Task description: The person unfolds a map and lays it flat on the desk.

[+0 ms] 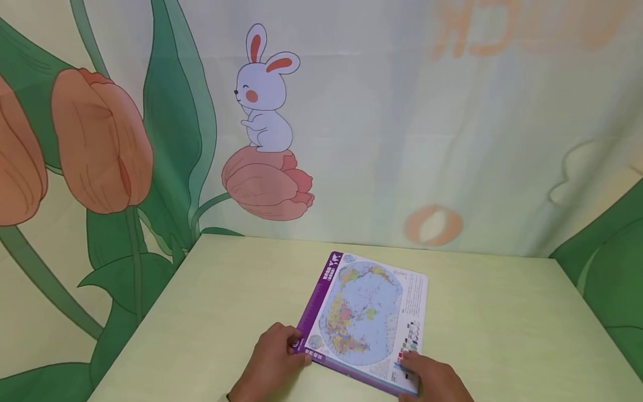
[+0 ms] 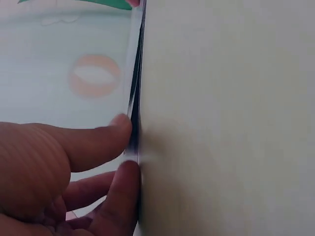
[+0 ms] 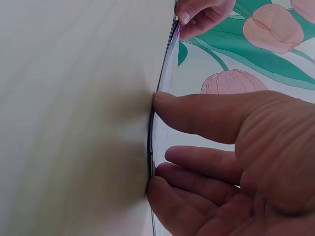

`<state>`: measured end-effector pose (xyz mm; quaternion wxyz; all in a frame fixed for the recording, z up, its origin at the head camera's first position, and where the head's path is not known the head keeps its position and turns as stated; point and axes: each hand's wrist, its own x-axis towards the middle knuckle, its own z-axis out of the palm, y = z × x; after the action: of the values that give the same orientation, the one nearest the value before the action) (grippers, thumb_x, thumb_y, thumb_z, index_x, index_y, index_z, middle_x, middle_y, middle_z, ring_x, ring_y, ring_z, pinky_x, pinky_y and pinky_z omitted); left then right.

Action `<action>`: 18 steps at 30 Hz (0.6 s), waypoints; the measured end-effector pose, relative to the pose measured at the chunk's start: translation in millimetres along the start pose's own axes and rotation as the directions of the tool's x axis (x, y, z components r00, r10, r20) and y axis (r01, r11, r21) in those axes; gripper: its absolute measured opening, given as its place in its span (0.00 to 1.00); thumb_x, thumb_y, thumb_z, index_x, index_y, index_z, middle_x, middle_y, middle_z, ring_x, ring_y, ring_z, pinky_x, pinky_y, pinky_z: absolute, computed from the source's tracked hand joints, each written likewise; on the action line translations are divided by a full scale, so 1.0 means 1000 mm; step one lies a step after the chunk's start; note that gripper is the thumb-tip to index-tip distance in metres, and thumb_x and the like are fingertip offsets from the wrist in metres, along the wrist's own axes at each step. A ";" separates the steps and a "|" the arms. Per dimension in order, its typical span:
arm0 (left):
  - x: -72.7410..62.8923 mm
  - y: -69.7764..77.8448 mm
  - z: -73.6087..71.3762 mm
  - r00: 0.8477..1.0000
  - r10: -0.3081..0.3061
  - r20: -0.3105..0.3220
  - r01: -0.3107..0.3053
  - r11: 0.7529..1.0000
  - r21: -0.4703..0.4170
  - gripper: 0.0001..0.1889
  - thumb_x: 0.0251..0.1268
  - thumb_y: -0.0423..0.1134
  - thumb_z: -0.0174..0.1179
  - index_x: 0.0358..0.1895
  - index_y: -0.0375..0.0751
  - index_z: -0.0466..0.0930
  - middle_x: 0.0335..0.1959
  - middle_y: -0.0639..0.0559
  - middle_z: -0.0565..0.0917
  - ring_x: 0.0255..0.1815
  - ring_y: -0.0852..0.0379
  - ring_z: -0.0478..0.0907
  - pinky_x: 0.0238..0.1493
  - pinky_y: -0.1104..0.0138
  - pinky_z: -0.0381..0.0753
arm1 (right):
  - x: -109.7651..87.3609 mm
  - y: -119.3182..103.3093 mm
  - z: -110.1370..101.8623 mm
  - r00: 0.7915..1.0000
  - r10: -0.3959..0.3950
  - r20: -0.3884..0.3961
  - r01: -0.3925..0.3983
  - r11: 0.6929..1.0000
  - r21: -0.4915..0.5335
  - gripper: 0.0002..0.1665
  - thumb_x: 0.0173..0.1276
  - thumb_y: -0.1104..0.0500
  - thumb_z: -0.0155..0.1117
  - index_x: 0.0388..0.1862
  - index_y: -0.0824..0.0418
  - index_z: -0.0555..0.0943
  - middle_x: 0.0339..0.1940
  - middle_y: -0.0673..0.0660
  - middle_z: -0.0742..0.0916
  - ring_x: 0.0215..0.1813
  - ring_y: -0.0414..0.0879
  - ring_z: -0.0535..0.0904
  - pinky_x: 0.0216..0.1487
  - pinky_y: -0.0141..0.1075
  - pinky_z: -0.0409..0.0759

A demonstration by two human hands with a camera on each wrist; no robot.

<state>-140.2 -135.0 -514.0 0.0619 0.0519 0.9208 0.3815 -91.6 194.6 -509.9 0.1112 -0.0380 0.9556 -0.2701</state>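
A flat world map (image 1: 372, 312) with a purple strip down its left side lies turned at an angle on the table. My left hand (image 1: 275, 360) grips its near-left corner, thumb at the near edge and fingers along the purple side. At the near-right corner my right hand (image 1: 436, 379) holds on, fingers over the right edge and thumb at the near edge. Seen edge-on in the left wrist view, the map (image 2: 135, 83) is thin, with a dark gap between its layers. The right wrist view shows its edge (image 3: 152, 128) slightly bowed beside my thumb.
The pale yellow-green table (image 1: 226, 296) reaches back to a hanging cloth (image 1: 361, 139) printed with a rabbit, tulips and leaves. More of the leaf print borders the table on the left and right.
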 end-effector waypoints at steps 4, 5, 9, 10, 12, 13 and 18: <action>0.011 -0.007 -0.005 0.997 0.063 0.041 -0.062 0.998 -0.018 0.29 0.49 0.38 0.84 0.56 0.33 0.87 0.36 0.51 0.78 0.37 0.57 0.73 0.37 0.70 0.74 | 0.001 0.003 0.000 0.999 -0.034 0.006 0.034 0.999 0.016 0.37 0.52 0.51 0.87 0.60 0.63 0.87 0.66 0.60 0.87 0.67 0.61 0.84 0.67 0.57 0.80; 0.013 -0.008 -0.007 0.996 0.078 0.049 -0.077 0.997 -0.020 0.31 0.47 0.38 0.85 0.58 0.33 0.87 0.36 0.51 0.79 0.37 0.57 0.73 0.37 0.70 0.74 | 0.001 0.003 0.000 0.999 -0.042 0.008 0.042 0.999 0.019 0.37 0.52 0.51 0.87 0.60 0.64 0.87 0.65 0.60 0.87 0.66 0.62 0.84 0.66 0.57 0.80; 0.022 -0.011 -0.011 0.990 0.116 0.078 -0.115 0.993 -0.010 0.34 0.44 0.38 0.87 0.59 0.32 0.87 0.35 0.51 0.78 0.37 0.57 0.72 0.37 0.70 0.74 | 0.001 0.003 0.000 0.998 -0.055 0.003 0.055 0.998 0.018 0.36 0.52 0.50 0.87 0.59 0.64 0.87 0.64 0.60 0.88 0.64 0.61 0.85 0.64 0.56 0.82; 0.023 -0.011 -0.012 0.989 0.121 0.081 -0.121 0.993 -0.009 0.35 0.43 0.38 0.87 0.59 0.32 0.87 0.36 0.51 0.78 0.38 0.57 0.72 0.37 0.70 0.74 | 0.001 0.002 0.000 0.999 -0.051 0.002 0.051 0.999 0.019 0.36 0.52 0.50 0.88 0.58 0.64 0.88 0.64 0.59 0.88 0.64 0.60 0.85 0.64 0.55 0.82; 0.024 -0.010 -0.012 0.988 0.126 0.085 -0.126 0.992 -0.005 0.34 0.44 0.37 0.87 0.59 0.31 0.87 0.36 0.51 0.78 0.38 0.57 0.72 0.37 0.71 0.74 | 0.001 0.000 -0.001 1.000 -0.029 0.004 0.029 0.999 0.019 0.37 0.51 0.51 0.88 0.58 0.63 0.88 0.63 0.58 0.89 0.63 0.59 0.86 0.64 0.54 0.83; 0.024 -0.009 -0.012 0.988 0.124 0.088 -0.124 0.992 -0.005 0.34 0.44 0.38 0.87 0.59 0.31 0.87 0.36 0.51 0.78 0.38 0.57 0.72 0.37 0.71 0.74 | 0.002 -0.001 -0.002 1.000 -0.007 0.011 0.006 1.000 0.022 0.37 0.51 0.51 0.88 0.59 0.62 0.88 0.64 0.57 0.88 0.62 0.58 0.86 0.64 0.54 0.82; 0.024 -0.003 -0.009 0.991 0.112 0.076 -0.110 0.994 -0.031 0.32 0.45 0.37 0.86 0.57 0.30 0.88 0.35 0.50 0.78 0.37 0.57 0.73 0.37 0.71 0.74 | 0.005 -0.001 -0.010 0.999 0.046 0.013 -0.046 0.999 0.016 0.38 0.51 0.54 0.88 0.63 0.58 0.87 0.64 0.53 0.88 0.57 0.49 0.84 0.62 0.49 0.82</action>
<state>-165.0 -139.5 -511.8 0.0772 0.1169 0.9083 0.3943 -99.2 198.5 -502.4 0.1240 -0.0167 0.9533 -0.2749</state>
